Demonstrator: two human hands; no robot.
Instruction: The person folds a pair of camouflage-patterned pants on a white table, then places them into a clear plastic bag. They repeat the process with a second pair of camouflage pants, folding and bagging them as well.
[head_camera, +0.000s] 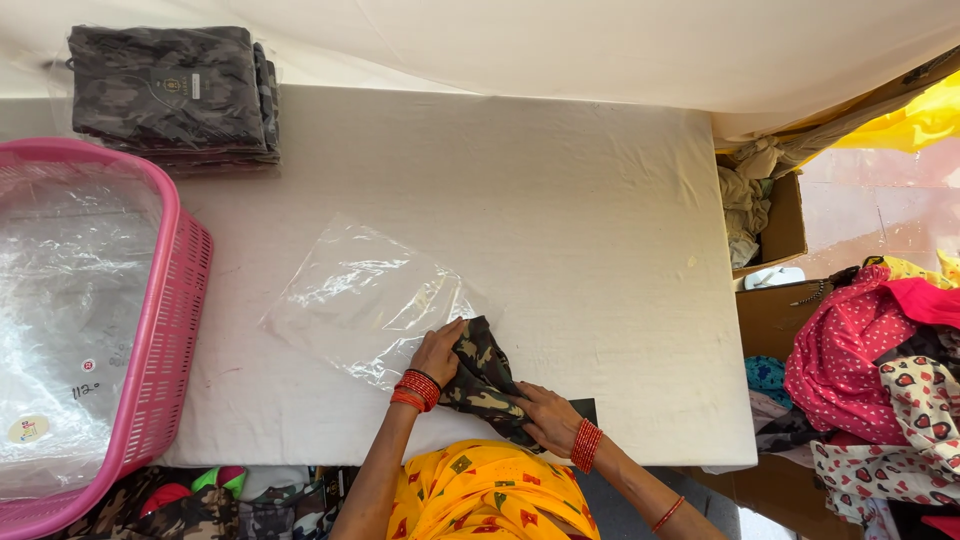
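Head view, looking down on a white padded table (560, 200).

Left hand (437, 352) – rests on the upper left edge of a folded camouflage garment (485, 380), fingers bent and pressed down on the cloth right where it meets the mouth of a clear plastic bag (365, 300). Whether the thumb is pinching the bag's edge as well, I cannot tell. Red bangles (416, 388) on that wrist.

Right hand (548, 417) – lies flat on the garment's lower right end, fingers spread and pressing down, not closed around it. Red bangles on this wrist too.

Garment position: near edge of the table, just in front of the person, lying slantwise from 11 o'clock to 5 o'clock between the two hands. The bag lies flat at 10 o'clock from the garment, its near corner touching or overlapping the cloth.

Surroundings: a pink plastic basket (170, 300) at 9 o'clock, overhanging the table's left edge, holds a heap of clear bags. A stack of bagged camouflage garments (170, 95) sits at the far left corner, 11 o'clock. At 3 o'clock, off the table, cardboard boxes (785, 215) and a pile of patterned cloth (880, 370) – pink, red, white.
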